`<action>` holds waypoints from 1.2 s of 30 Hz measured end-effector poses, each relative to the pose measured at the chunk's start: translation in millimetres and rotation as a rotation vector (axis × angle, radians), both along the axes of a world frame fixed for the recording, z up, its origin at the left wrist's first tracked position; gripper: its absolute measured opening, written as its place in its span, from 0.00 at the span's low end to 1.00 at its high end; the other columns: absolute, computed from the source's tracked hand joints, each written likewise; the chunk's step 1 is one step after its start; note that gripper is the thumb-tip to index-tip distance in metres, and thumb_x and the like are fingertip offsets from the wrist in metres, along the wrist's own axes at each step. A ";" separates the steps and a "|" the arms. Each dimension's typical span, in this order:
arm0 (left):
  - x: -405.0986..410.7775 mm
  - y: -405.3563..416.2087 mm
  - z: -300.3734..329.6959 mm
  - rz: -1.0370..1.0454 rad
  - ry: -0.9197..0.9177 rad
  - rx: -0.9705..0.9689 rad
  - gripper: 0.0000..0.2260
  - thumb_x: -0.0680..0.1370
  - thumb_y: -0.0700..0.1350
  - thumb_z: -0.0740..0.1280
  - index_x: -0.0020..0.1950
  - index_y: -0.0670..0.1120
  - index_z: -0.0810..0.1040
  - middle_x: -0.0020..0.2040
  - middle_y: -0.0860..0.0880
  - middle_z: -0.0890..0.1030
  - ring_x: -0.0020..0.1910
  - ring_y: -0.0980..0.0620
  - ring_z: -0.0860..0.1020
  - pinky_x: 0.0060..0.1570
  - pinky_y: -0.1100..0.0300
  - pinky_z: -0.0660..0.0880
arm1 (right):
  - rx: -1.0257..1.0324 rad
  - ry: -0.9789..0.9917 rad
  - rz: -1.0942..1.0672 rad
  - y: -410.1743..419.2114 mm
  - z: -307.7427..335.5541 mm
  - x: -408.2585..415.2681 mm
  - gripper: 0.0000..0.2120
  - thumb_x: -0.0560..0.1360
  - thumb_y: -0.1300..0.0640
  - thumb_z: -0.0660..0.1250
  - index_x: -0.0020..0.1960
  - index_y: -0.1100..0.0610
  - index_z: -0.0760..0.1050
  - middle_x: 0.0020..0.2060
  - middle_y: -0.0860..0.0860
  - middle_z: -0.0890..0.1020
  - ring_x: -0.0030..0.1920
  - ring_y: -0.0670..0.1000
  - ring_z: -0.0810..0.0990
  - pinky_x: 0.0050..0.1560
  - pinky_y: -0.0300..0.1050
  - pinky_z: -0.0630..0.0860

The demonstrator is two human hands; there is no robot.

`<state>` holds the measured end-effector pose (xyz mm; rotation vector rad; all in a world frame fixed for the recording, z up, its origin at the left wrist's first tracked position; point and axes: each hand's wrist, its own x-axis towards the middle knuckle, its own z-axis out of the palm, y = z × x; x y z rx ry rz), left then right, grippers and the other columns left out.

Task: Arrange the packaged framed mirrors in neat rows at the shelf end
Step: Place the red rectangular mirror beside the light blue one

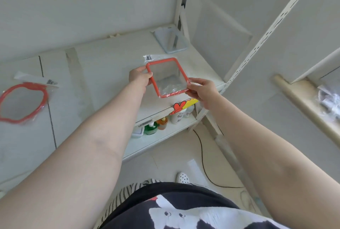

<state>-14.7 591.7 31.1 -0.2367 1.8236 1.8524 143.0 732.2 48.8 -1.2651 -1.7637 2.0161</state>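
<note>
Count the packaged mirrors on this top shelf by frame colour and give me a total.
Orange rectangular mirror, held between left hand and right hand: 1
Red wavy round mirror, lying at the left: 1
Pale blue mirror, in the back corner: 1
Total: 3

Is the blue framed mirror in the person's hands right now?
No, the blue mirror lies at the shelf end, while both hands hold the orange rectangular mirror.
</note>
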 end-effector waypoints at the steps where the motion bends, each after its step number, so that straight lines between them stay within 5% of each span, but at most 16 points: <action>1: 1.5 9.1 -1.9 0.028 -0.003 0.004 0.22 0.76 0.30 0.66 0.69 0.43 0.73 0.52 0.43 0.78 0.40 0.49 0.79 0.30 0.67 0.78 | 0.003 0.000 0.028 13.1 0.5 -2.3 0.15 0.75 0.69 0.68 0.60 0.61 0.79 0.35 0.56 0.82 0.29 0.48 0.83 0.46 0.42 0.83; 8: 7.6 31.3 -13.5 0.183 -0.033 -0.014 0.22 0.75 0.30 0.66 0.68 0.43 0.74 0.47 0.43 0.79 0.34 0.51 0.77 0.34 0.63 0.78 | -0.044 0.016 0.189 56.3 -8.5 -17.7 0.13 0.76 0.68 0.68 0.59 0.62 0.79 0.35 0.56 0.81 0.27 0.47 0.83 0.41 0.37 0.83; 13: 0.1 33.8 -24.4 0.237 -0.038 -0.050 0.22 0.75 0.30 0.66 0.68 0.42 0.74 0.49 0.41 0.79 0.45 0.43 0.79 0.44 0.57 0.78 | -0.086 0.013 0.223 65.3 -22.9 -33.8 0.13 0.75 0.69 0.68 0.58 0.61 0.79 0.35 0.56 0.82 0.27 0.47 0.83 0.45 0.39 0.83; 19: -22.4 44.7 -44.2 0.234 0.000 -0.139 0.20 0.74 0.32 0.67 0.66 0.42 0.76 0.57 0.41 0.82 0.49 0.45 0.81 0.59 0.50 0.78 | -0.124 0.008 0.177 73.2 -44.2 -63.7 0.13 0.75 0.69 0.68 0.59 0.63 0.78 0.38 0.56 0.82 0.30 0.49 0.82 0.41 0.36 0.83; 25: -38.8 43.4 -55.7 0.094 0.175 -0.243 0.22 0.74 0.32 0.68 0.68 0.41 0.73 0.57 0.51 0.74 0.55 0.52 0.75 0.60 0.58 0.72 | -0.141 -0.020 0.126 64.3 -64.7 -109.4 0.13 0.75 0.69 0.67 0.58 0.59 0.79 0.37 0.54 0.82 0.29 0.47 0.82 0.36 0.33 0.81; 29: -39.0 43.7 -72.1 -0.074 0.229 -0.271 0.37 0.64 0.41 0.78 0.71 0.45 0.67 0.66 0.45 0.75 0.65 0.45 0.76 0.63 0.48 0.75 | -0.077 -0.049 0.159 58.4 -77.6 -136.0 0.14 0.75 0.67 0.68 0.59 0.58 0.79 0.43 0.55 0.83 0.35 0.51 0.83 0.43 0.38 0.82; 32: -36.6 50.7 -75.3 -0.172 0.300 -0.440 0.57 0.59 0.48 0.82 0.79 0.46 0.50 0.78 0.44 0.54 0.75 0.48 0.61 0.72 0.50 0.65 | 0.010 -0.082 0.205 56.5 -84.3 -148.5 0.14 0.75 0.63 0.70 0.60 0.55 0.80 0.49 0.56 0.84 0.45 0.55 0.85 0.54 0.46 0.81; 34: -36.4 54.5 -80.8 -0.168 0.377 -0.547 0.57 0.63 0.43 0.81 0.79 0.43 0.45 0.79 0.43 0.47 0.77 0.48 0.56 0.74 0.55 0.60 | 0.056 -0.094 0.242 57.4 -86.3 -153.0 0.14 0.74 0.63 0.70 0.59 0.54 0.80 0.49 0.57 0.85 0.46 0.57 0.85 0.55 0.49 0.81; 36: -38.8 55.1 -90.6 -0.121 0.456 -0.610 0.56 0.62 0.43 0.81 0.79 0.44 0.47 0.79 0.41 0.51 0.77 0.44 0.58 0.74 0.51 0.62 | 0.138 -0.113 0.310 59.8 -86.3 -154.6 0.14 0.74 0.62 0.70 0.59 0.55 0.80 0.45 0.56 0.85 0.41 0.57 0.84 0.51 0.50 0.82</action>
